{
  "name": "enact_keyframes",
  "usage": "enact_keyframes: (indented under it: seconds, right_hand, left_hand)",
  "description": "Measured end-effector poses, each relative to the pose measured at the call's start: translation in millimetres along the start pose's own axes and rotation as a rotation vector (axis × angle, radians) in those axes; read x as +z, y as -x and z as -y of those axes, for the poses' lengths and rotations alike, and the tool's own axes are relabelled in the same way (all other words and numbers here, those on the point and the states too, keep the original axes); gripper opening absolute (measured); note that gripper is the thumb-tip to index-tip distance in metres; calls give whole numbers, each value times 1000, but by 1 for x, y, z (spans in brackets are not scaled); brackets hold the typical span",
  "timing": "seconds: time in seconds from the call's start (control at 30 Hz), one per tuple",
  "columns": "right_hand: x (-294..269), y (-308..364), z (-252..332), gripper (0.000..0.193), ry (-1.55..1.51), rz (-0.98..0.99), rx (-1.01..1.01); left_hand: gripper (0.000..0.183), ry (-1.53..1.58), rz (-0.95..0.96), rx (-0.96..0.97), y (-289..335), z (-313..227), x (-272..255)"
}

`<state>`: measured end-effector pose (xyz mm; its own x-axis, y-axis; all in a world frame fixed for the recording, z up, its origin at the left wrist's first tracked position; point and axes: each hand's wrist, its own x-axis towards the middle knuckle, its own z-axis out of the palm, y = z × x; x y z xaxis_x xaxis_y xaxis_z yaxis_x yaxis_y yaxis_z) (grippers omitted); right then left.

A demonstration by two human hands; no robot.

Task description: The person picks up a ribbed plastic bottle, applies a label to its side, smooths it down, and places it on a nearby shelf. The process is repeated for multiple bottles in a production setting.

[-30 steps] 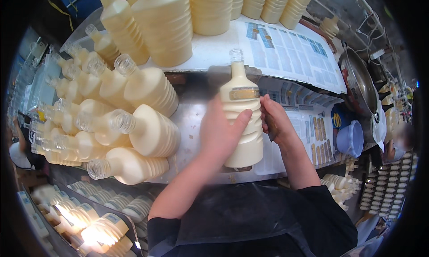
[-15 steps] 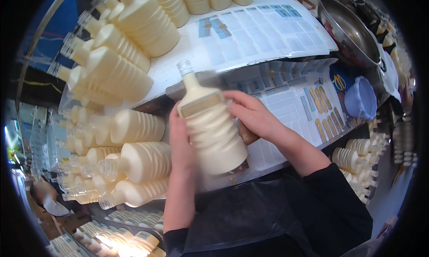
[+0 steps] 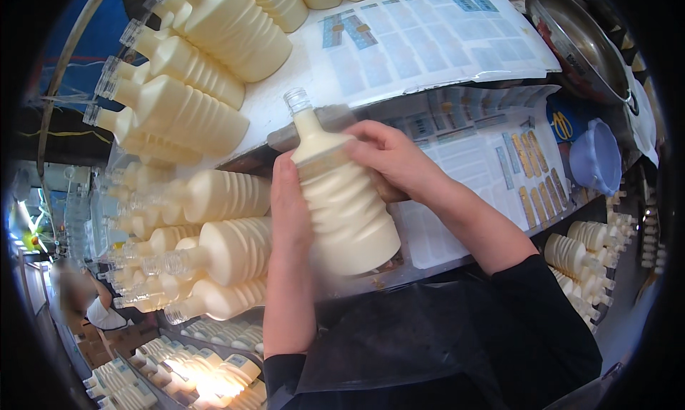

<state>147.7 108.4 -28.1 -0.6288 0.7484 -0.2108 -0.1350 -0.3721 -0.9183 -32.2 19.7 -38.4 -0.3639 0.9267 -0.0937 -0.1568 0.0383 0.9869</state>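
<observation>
Between my hands is a cream-coloured bottle [image 3: 354,221] with wavy ribs and a clear threaded neck, tilted slightly to the left. My left hand [image 3: 289,199] is wrapped along its left side, fingers up near the shoulder. At the upper right, my right hand [image 3: 392,154] grips the shoulder, its thumb pressed on one end of a narrow greyish label band [image 3: 321,166]. The other fingers of that hand are partly hidden behind the bottle. Sheets of label strips [image 3: 457,149] lie on the work surface beyond my right hand.
Many similar bottles lie stacked to the left [image 3: 228,249] and stand at the far left [image 3: 185,117]. A white board [image 3: 407,60] with more label strips is at the back. At the right are a lilac bucket [image 3: 596,157] and a metal basin [image 3: 581,42]. Another person [image 3: 107,310] is at far left.
My right thumb has moved left onto the label band, covering its right end. The bottle has turned slightly in my hands. The whole view has shifted a little.
</observation>
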Motion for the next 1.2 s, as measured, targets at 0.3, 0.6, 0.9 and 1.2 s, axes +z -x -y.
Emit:
enact_keyframes:
  seconds: [0.3,0.6,0.9,1.2]
  right_hand:
    - [0,3,2,39,53,-66,-2]
    - [13,7,50,31,275,-344,-334]
    - [50,13,30,29,857,-429,-587]
    - [21,10,28,32,526,-460,-491]
  left_hand:
    - [48,127,-16,-77,1,-6,7]
    - [68,-646,-94,466,46,-13,3]
    - [76,-964,-35,322,64,-15,13]
    - [79,-405,-24,218,56,-1,12]
